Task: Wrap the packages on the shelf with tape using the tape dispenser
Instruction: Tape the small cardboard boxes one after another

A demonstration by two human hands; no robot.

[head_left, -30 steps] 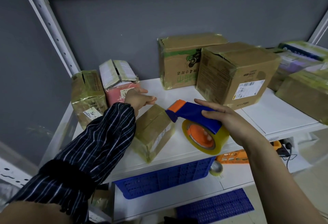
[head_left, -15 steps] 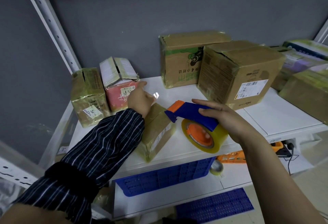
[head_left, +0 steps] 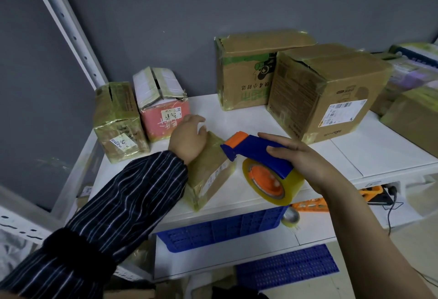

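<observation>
A small flat brown package, glossy with tape, lies on the white shelf near its front edge. My left hand, in a striped sleeve, rests on the package's far end with its fingers bent over that edge, right beside a pink box. My right hand grips the blue handle of the tape dispenser. The dispenser hangs just right of the package with its orange nose pointing at it. A yellowish tape roll sits under the handle.
A taped brown box stands left of the pink one. Two bigger cartons stand at the back, with more packages at far right. A blue crate, a spare tape roll and an orange tool lie on the lower shelf.
My left hand swung from pointing right, over to the pink box, then settled on the small package's far end. The dispenser has stayed almost still.
</observation>
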